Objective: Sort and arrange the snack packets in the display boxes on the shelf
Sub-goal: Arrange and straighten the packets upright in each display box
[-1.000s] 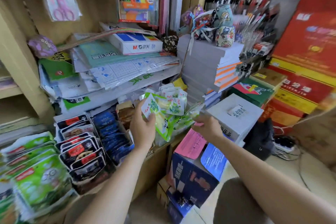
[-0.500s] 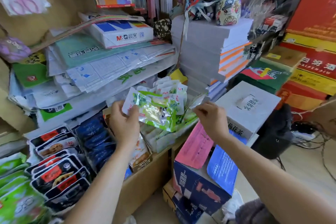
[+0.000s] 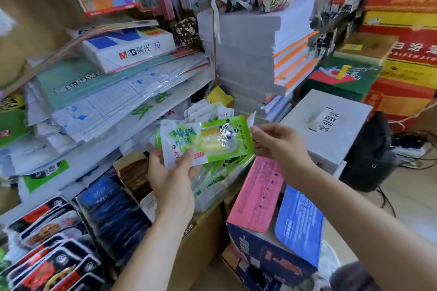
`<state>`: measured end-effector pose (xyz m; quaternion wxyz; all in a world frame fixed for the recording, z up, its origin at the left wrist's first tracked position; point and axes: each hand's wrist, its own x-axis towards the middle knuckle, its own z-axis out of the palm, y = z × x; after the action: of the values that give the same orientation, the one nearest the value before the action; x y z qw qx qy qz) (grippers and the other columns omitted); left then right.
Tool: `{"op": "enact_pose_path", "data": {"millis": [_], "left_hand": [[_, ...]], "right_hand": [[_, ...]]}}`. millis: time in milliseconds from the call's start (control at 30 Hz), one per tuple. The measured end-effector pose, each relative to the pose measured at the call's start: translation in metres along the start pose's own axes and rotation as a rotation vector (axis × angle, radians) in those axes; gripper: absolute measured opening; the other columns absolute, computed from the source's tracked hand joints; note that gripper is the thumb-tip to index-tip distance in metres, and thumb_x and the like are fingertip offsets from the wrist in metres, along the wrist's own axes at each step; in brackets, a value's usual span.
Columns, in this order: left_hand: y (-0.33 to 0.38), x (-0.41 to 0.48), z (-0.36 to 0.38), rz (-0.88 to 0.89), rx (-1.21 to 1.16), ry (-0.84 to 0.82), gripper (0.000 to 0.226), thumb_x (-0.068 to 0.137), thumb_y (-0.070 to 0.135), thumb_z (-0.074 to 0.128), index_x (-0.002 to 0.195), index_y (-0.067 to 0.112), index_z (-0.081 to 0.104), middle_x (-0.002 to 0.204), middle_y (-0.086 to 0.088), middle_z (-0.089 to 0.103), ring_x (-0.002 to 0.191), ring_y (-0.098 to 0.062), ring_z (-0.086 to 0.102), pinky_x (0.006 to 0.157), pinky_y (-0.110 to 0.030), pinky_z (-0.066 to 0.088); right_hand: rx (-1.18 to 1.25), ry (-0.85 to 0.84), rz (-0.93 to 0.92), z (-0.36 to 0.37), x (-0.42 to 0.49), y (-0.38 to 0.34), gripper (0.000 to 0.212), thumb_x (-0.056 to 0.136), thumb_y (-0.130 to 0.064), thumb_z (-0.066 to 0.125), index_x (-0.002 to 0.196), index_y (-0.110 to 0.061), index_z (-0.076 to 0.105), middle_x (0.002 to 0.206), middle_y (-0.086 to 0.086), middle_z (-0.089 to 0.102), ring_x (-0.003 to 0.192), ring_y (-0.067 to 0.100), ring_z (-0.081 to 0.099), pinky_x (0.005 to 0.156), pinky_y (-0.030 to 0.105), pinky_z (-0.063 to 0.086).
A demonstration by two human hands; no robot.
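Green pkt [image 3: 208,142] x1, held L hand [image 3: 172,182], R hand [image 3: 277,146]

Bare left hand [image 3: 172,179], bare right hand [image 3: 279,146]

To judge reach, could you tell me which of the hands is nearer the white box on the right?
Right. The right hand pinches one end of the green packet, just left of the white box; the left hand grips its other end, farther left.

Green panda snack packet [image 3: 208,143] held flat, above green packets [image 3: 212,179] in box
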<state>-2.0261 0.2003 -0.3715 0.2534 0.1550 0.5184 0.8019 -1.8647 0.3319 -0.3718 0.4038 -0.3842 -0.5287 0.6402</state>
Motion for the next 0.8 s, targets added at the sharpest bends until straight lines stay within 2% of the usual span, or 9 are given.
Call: {"op": "enact_pose_path", "data": {"millis": [100, 167, 267, 433, 500, 567, 633, 700, 800], "left_hand": [[-0.005, -0.012, 0.001, -0.022, -0.013, -0.067, 0.038, 0.088, -0.005, 0.070, 0.118, 0.012, 0.055, 0.112, -0.006, 0.073, 0.104, -0.023, 0.072, 0.076, -0.036, 0.059], [-0.007, -0.018, 0.001, -0.009, 0.055, -0.116, 0.038, 0.087, -0.004, 0.072, 0.115, 0.017, 0.056, 0.109, -0.005, 0.074, 0.105, -0.026, 0.072, 0.078, -0.038, 0.057], [-0.006, -0.017, -0.004, 0.058, 0.193, -0.198, 0.043, 0.083, -0.002, 0.077, 0.117, 0.017, 0.058, 0.107, -0.008, 0.075, 0.100, -0.027, 0.073, 0.079, -0.040, 0.059], [-0.005, -0.001, -0.023, 0.400, 0.779, -0.177, 0.041, 0.084, 0.015, 0.079, 0.119, 0.029, 0.062, 0.101, 0.010, 0.069, 0.095, -0.006, 0.066, 0.078, -0.026, 0.058], [-0.005, 0.006, -0.029, 0.430, 0.981, -0.235, 0.035, 0.085, 0.025, 0.078, 0.117, 0.029, 0.064, 0.099, 0.016, 0.068, 0.093, -0.003, 0.065, 0.079, -0.032, 0.060], [-0.010, 0.010, -0.031, 0.405, 1.212, -0.357, 0.039, 0.085, 0.038, 0.077, 0.122, 0.030, 0.065, 0.109, 0.017, 0.069, 0.101, -0.006, 0.066, 0.085, -0.036, 0.058], [-0.018, 0.011, -0.030, 0.389, 1.394, -0.457, 0.058, 0.084, 0.052, 0.073, 0.136, 0.030, 0.059, 0.127, 0.011, 0.066, 0.116, -0.013, 0.062, 0.092, -0.034, 0.054], [-0.024, 0.012, -0.026, 0.406, 1.522, -0.513, 0.076, 0.081, 0.065, 0.070, 0.146, 0.030, 0.049, 0.138, 0.007, 0.060, 0.125, -0.018, 0.056, 0.095, -0.035, 0.049], [-0.027, 0.015, -0.019, 0.386, 1.559, -0.522, 0.084, 0.078, 0.070, 0.069, 0.149, 0.034, 0.044, 0.141, 0.008, 0.059, 0.125, -0.018, 0.058, 0.091, -0.033, 0.050]], "right_hand": [[0.055, -0.226, 0.030, 0.009, -0.011, -0.004, 0.017, 0.086, -0.011, 0.074, 0.102, -0.005, 0.070, 0.098, 0.014, 0.073, 0.091, 0.030, 0.071, 0.083, 0.041, 0.060], [0.077, -0.211, -0.016, 0.009, -0.009, -0.006, 0.013, 0.083, 0.002, 0.072, 0.096, -0.001, 0.069, 0.094, 0.020, 0.071, 0.086, 0.034, 0.069, 0.077, 0.040, 0.061], [-0.007, -0.203, -0.082, 0.002, -0.008, -0.008, 0.016, 0.080, 0.003, 0.075, 0.095, 0.002, 0.069, 0.089, 0.019, 0.071, 0.080, 0.031, 0.068, 0.077, 0.042, 0.061], [-0.332, -0.130, -0.344, -0.029, 0.000, -0.029, 0.018, 0.081, -0.003, 0.078, 0.095, -0.014, 0.076, 0.089, 0.005, 0.077, 0.079, 0.014, 0.071, 0.074, 0.031, 0.059], [-0.525, -0.075, -0.469, -0.048, 0.006, -0.040, 0.018, 0.081, -0.007, 0.079, 0.090, -0.023, 0.077, 0.086, -0.011, 0.077, 0.080, -0.001, 0.069, 0.071, 0.024, 0.055], [-0.643, -0.003, -0.558, -0.061, 0.008, -0.045, 0.022, 0.081, -0.003, 0.077, 0.087, -0.025, 0.075, 0.069, -0.026, 0.068, 0.068, -0.014, 0.060, 0.063, 0.006, 0.042], [-0.710, 0.088, -0.631, -0.066, 0.012, -0.044, 0.019, 0.082, -0.001, 0.076, 0.094, -0.016, 0.077, 0.074, -0.024, 0.064, 0.068, -0.017, 0.058, 0.065, 0.002, 0.040], [-0.771, 0.122, -0.669, -0.064, 0.020, -0.041, 0.015, 0.082, -0.005, 0.077, 0.095, -0.012, 0.079, 0.080, -0.013, 0.068, 0.072, -0.010, 0.061, 0.072, 0.009, 0.045], [-0.838, 0.057, -0.679, -0.053, 0.035, -0.031, 0.016, 0.082, -0.010, 0.078, 0.097, -0.013, 0.080, 0.091, 0.000, 0.077, 0.081, 0.010, 0.069, 0.080, 0.028, 0.054]]}}
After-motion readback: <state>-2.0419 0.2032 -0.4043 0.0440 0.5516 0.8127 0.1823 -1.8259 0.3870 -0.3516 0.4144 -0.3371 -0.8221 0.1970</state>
